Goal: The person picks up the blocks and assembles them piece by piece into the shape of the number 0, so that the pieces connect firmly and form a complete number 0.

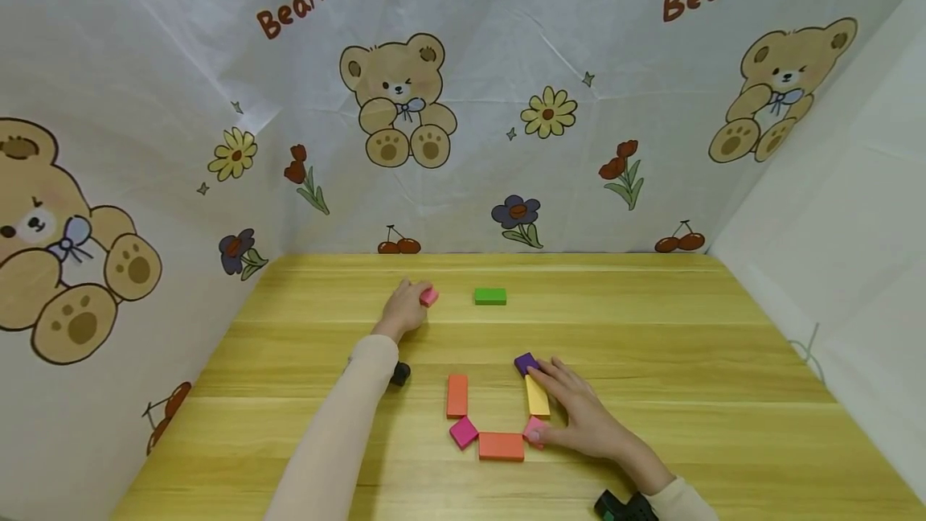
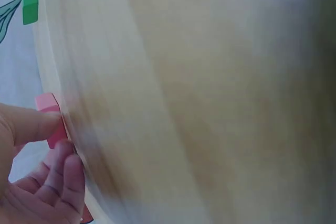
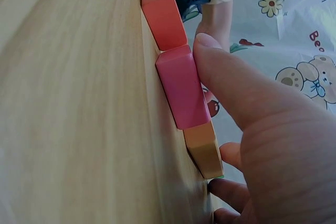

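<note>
Toward the back of the table my left hand (image 1: 403,310) pinches a small pink block (image 1: 429,296) between thumb and fingers; the left wrist view shows the thumb on this pink block (image 2: 48,103). My right hand (image 1: 584,418) reaches over the right side of a U-shaped row of blocks. Its thumb touches a pink block (image 3: 182,85), and its fingers extend past the yellow block (image 1: 537,398) to the purple block (image 1: 526,364). The row also has an orange-red block (image 1: 501,447) at the front, a magenta block (image 1: 463,432) at the corner and another orange-red block (image 1: 457,396) on the left.
A green block (image 1: 490,297) lies alone near the back edge, to the right of my left hand. Behind the wooden table (image 1: 651,320) hangs a white cloth (image 1: 477,14) printed with bears and flowers. Dark devices are strapped at both wrists.
</note>
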`<action>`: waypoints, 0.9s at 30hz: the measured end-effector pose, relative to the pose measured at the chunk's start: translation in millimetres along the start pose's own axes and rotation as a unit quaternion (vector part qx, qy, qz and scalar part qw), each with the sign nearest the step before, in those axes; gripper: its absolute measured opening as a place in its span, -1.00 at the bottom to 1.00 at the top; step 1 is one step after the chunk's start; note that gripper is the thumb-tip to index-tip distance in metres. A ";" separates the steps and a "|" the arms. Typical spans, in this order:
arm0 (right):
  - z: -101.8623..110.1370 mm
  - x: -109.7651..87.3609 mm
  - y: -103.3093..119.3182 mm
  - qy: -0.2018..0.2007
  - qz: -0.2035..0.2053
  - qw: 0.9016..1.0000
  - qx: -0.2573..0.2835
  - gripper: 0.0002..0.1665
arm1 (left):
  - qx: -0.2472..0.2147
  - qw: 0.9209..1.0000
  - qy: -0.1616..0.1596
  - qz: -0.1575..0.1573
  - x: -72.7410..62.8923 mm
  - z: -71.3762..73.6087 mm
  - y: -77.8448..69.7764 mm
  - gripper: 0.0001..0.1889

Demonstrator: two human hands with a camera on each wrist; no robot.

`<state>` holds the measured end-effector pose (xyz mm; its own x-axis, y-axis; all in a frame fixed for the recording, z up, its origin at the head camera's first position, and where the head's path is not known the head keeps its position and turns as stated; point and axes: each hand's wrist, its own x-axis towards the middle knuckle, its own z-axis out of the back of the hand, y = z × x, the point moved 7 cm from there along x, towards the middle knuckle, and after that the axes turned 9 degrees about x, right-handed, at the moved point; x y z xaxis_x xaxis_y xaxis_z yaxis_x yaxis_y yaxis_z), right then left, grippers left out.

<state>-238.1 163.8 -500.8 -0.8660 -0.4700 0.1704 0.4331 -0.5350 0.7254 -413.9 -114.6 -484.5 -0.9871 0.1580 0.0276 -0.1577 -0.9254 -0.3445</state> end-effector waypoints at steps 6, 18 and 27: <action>0.5 0.0 1.0 0.001 0.000 1.000 -0.004 0.10 | -0.034 0.999 -0.021 -0.011 -0.6 0.8 2.2 -0.55; 1.0 -0.2 2.9 0.000 0.003 1.000 0.003 0.10 | -0.142 0.989 -0.020 0.027 -3.0 -4.1 11.7 -0.65; 0.7 -0.1 1.8 -0.001 0.006 1.000 0.002 0.10 | -0.210 0.976 -0.034 0.053 -6.9 -8.2 21.0 -0.65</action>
<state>-237.4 163.4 -499.1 -0.8616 -0.4743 0.1807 0.4421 -0.5263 0.7263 -410.1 -132.3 -499.6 -0.9991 0.0317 0.0282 -0.0424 -0.7098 -0.7031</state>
